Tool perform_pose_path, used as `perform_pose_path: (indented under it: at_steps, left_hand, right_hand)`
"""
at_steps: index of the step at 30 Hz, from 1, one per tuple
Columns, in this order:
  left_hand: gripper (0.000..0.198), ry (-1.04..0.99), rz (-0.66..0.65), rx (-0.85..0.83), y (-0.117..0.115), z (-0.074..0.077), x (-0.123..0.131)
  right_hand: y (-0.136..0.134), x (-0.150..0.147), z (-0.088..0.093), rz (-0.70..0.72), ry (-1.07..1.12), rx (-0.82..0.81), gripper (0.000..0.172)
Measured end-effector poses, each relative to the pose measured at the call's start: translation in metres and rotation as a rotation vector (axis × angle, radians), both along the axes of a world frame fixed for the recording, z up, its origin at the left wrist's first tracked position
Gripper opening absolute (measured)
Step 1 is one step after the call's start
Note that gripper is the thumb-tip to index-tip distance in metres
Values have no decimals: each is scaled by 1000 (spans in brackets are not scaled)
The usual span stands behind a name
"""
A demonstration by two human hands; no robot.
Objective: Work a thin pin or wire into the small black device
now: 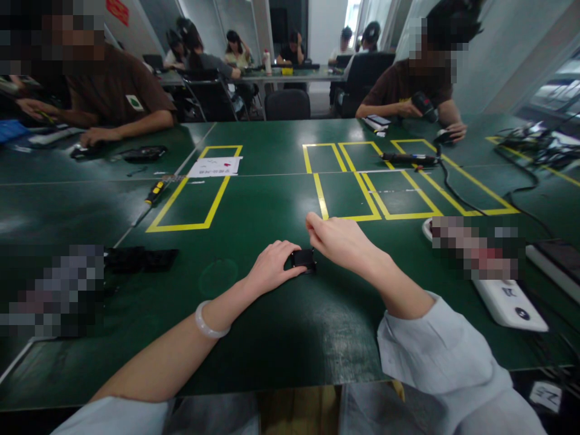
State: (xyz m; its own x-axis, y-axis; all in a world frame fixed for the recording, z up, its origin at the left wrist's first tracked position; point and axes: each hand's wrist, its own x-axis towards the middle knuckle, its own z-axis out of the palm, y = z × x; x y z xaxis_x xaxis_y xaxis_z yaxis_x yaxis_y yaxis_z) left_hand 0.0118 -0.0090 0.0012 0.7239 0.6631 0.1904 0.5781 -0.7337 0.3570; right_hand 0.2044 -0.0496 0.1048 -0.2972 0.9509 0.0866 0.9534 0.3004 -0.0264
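A small black block-like part (302, 259) rests at the middle of the green table (267, 338). My left hand (275, 263), with a pale bracelet at its wrist, grips it between thumb and fingers from the left. Just to the upper right of the part is my right hand (338, 240), its fingers curled closed. Whatever those fingers hold, if anything, is hidden or too small to name.
Yellow tape outlines (321, 196) mark the table ahead. A yellow-black screwdriver (155, 192) and a paper sheet (215, 166) lie left. On the right are a white device (512, 305), a black tool (410, 158) and cables. Two people work across the table.
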Motion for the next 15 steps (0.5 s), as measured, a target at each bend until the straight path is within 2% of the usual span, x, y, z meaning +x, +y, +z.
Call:
perform_pose_path:
  at_steps: [15]
  left_hand:
    - [38, -14, -9, 2, 1, -3, 0]
  right_hand:
    - [-1, 0, 1, 12, 35, -4, 25]
